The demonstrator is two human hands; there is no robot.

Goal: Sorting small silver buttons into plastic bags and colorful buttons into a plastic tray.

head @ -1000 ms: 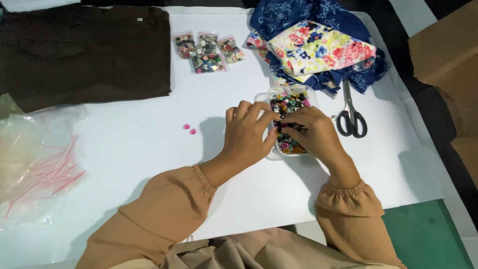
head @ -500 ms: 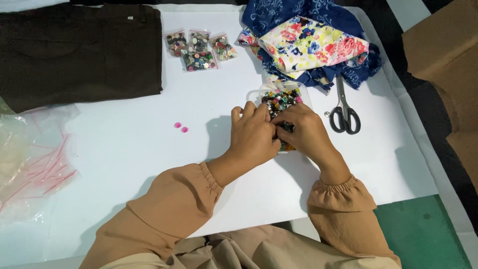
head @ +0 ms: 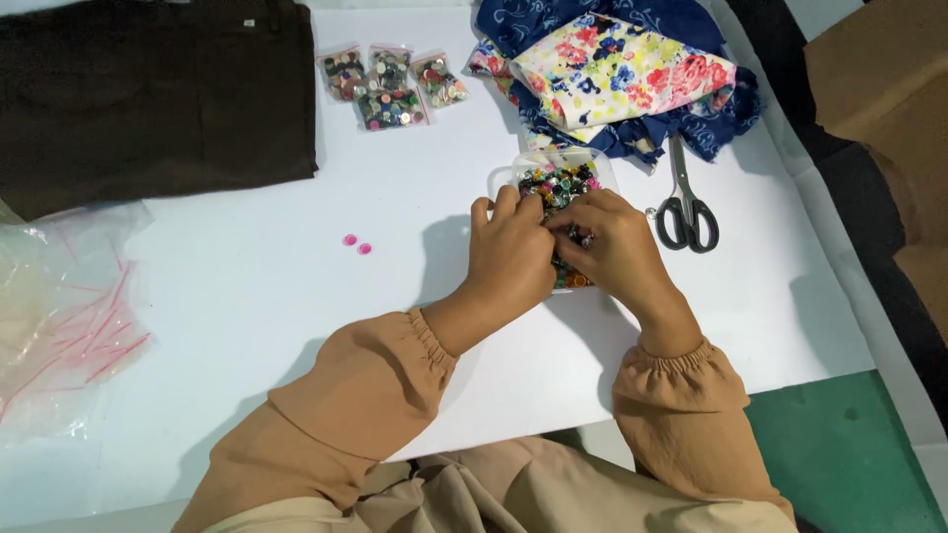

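A clear plastic container (head: 559,170) full of mixed coloured buttons sits on the white table (head: 247,326), right of centre. Both my hands are over it. My left hand (head: 509,257) covers its left side with the fingers curled in. My right hand (head: 607,247) lies over its right side, and its fingertips meet the left ones among the buttons. What the fingertips hold is hidden. Two small pink buttons (head: 356,244) lie loose to the left of my hands.
Several small bags of buttons (head: 387,87) lie at the back. A dark brown garment (head: 148,89) fills the back left. Floral cloth (head: 622,64) on blue cloth (head: 726,123) is at the back right, with black scissors (head: 684,212) beside it. Clear plastic bags (head: 59,316) lie at the left edge.
Both hands stay over the button container, with the fingers working closer together. The view has drifted slightly. Nothing else on the table has moved.
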